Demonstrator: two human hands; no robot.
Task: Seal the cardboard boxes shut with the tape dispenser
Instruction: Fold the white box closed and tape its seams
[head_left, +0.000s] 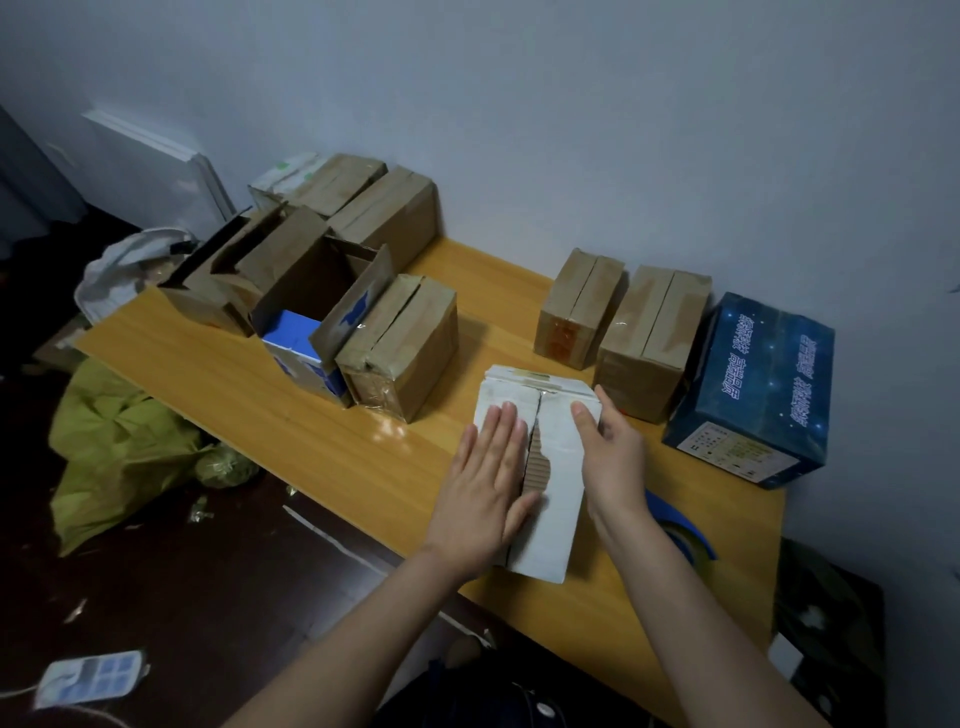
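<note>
A small white cardboard box (558, 467) lies on the wooden table (322, 415) in front of me, its two top flaps meeting along a torn middle seam. My left hand (485, 488) presses flat on the left flap with straight fingers. My right hand (613, 452) holds the right flap and side of the box, thumb on top and fingers curled over the edge. A blue tape dispenser (680, 530) lies on the table just right of the box, partly hidden behind my right forearm.
Several brown boxes (400, 343) stand at the back left, one of them open (311, 291) with a blue-and-white box inside. Two brown boxes (649, 338) and a dark blue printed box (753, 389) stand at the right by the wall. Bags lie on the floor at left.
</note>
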